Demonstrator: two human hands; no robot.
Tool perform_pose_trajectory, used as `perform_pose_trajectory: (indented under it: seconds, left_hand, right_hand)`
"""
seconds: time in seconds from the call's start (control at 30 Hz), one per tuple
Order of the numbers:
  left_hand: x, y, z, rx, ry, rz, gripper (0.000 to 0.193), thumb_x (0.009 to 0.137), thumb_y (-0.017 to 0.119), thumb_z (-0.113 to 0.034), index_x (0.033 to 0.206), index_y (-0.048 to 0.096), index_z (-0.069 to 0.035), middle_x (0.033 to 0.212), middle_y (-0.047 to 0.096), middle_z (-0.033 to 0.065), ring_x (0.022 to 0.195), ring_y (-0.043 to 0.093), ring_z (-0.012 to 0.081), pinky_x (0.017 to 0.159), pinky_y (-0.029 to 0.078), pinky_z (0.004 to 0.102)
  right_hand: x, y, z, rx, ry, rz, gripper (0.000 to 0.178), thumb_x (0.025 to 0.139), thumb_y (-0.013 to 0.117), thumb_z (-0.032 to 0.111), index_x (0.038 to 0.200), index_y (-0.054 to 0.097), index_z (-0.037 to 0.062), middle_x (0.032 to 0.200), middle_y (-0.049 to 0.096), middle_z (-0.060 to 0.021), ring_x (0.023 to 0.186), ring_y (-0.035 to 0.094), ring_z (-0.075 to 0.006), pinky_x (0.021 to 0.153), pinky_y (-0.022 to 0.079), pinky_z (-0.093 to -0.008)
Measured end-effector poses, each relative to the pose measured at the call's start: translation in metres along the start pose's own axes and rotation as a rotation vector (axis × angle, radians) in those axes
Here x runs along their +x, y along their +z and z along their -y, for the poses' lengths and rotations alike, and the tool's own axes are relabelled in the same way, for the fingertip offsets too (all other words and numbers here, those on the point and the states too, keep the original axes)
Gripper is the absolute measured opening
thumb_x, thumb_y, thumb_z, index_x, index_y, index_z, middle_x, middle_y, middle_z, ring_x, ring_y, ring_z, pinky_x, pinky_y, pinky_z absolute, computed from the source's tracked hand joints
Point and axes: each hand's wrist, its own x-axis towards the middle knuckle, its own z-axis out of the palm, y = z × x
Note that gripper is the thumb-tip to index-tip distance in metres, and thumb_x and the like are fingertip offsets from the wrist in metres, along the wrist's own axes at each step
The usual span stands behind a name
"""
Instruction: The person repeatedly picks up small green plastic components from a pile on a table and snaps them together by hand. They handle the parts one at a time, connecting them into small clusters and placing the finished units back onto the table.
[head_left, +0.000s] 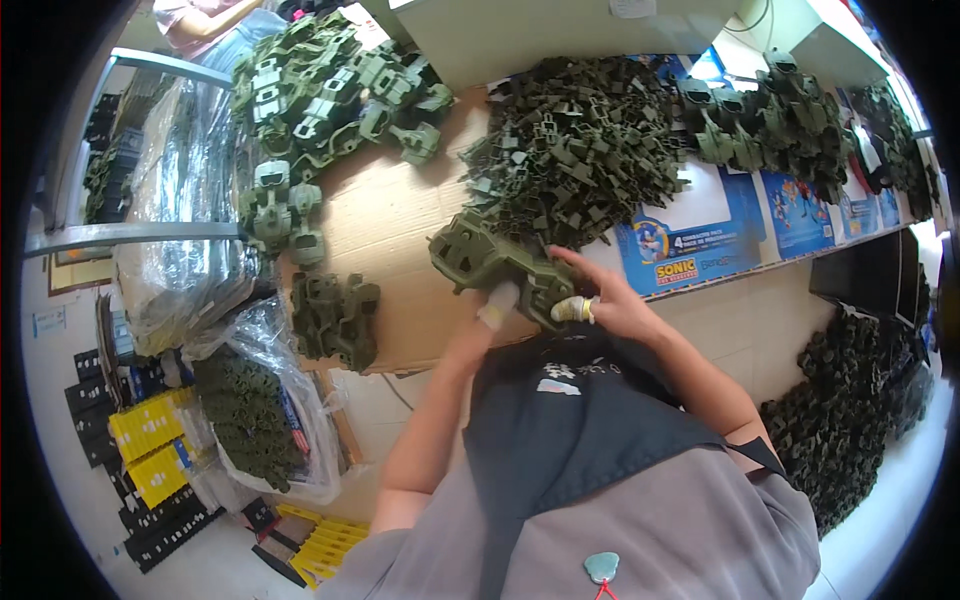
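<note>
**Olive-green moulded plastic shell (492,254) between your hands**

Your right hand (618,306) is gripping its right end; your left hand (494,308) is touching its near side, fingers hidden, grip unclear. You're holding it beside heaped olive-green plastic pieces (588,140), probably keeping them within reach.

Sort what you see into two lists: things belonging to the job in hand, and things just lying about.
Likely the job:
green plastic shell, in the right hand, left hand against it
heap of small green parts

Probably lying about:
yellow stacks
plastic-wrapped bundle
</note>
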Motion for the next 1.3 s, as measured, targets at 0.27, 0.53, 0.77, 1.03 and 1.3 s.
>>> perform_pose_trajectory:
  seconds: [0.27, 0.53, 0.77, 1.03, 1.3]
  left_hand:
    - [0.010, 0.031, -0.052, 1.215, 0.589, 0.279, 0.072, 0.070, 0.065, -0.025, 0.132, 0.031, -0.008, 0.103, 0.057, 0.0189, 0.097, 0.053, 0.0332, 0.084, 0.041, 0.0391]
    - [0.020, 0.021, -0.009, 0.970, 0.318, 0.619, 0.073, 0.070, 0.052, -0.010, 0.136, 0.021, -0.009, 0.100, 0.056, 0.0238, 0.091, 0.054, 0.0376, 0.076, 0.042, 0.0426]
    - [0.021, 0.018, -0.009, 0.968, 0.264, 0.650, 0.067, 0.074, 0.050, -0.011, 0.135, 0.024, -0.010, 0.107, 0.054, 0.0229, 0.099, 0.052, 0.0383, 0.083, 0.041, 0.0424]
    - [0.018, 0.032, -0.019, 0.995, 0.219, 0.594, 0.062, 0.075, 0.055, -0.018, 0.132, 0.031, -0.013, 0.100, 0.057, 0.0217, 0.092, 0.054, 0.0387, 0.079, 0.041, 0.0436]
    - [0.006, 0.032, -0.011, 1.103, 0.256, 0.573, 0.057, 0.074, 0.056, -0.017, 0.128, 0.036, -0.011, 0.093, 0.059, 0.0196, 0.088, 0.055, 0.0366, 0.078, 0.039, 0.0438]
  right_hand:
    - [-0.024, -0.027, 0.023, -0.633, -0.026, 0.168, 0.066, 0.063, 0.059, 0.003, 0.127, 0.039, 0.0033, 0.105, 0.056, -0.0221, 0.094, 0.055, -0.0356, 0.080, 0.043, -0.0398]
    - [-0.049, -0.014, -0.012, -0.765, -0.226, 0.172, 0.060, 0.068, 0.052, 0.004, 0.126, 0.036, 0.0001, 0.082, 0.056, -0.0187, 0.077, 0.056, -0.0343, 0.069, 0.044, -0.0422]
    - [-0.054, -0.017, -0.028, -0.676, -0.349, 0.114, 0.050, 0.072, 0.051, 0.009, 0.121, 0.045, 0.0030, 0.087, 0.057, -0.0188, 0.081, 0.057, -0.0341, 0.072, 0.044, -0.0412]
    - [-0.056, -0.020, -0.031, -0.599, -0.213, 0.178, 0.052, 0.077, 0.051, 0.011, 0.127, 0.039, 0.0009, 0.111, 0.051, -0.0234, 0.104, 0.049, -0.0343, 0.089, 0.037, -0.0384]
    - [-0.053, -0.002, -0.020, -0.452, 0.107, 0.230, 0.047, 0.084, 0.050, 0.024, 0.125, 0.041, 0.0013, 0.116, 0.047, -0.0228, 0.108, 0.045, -0.0346, 0.091, 0.035, -0.0381]
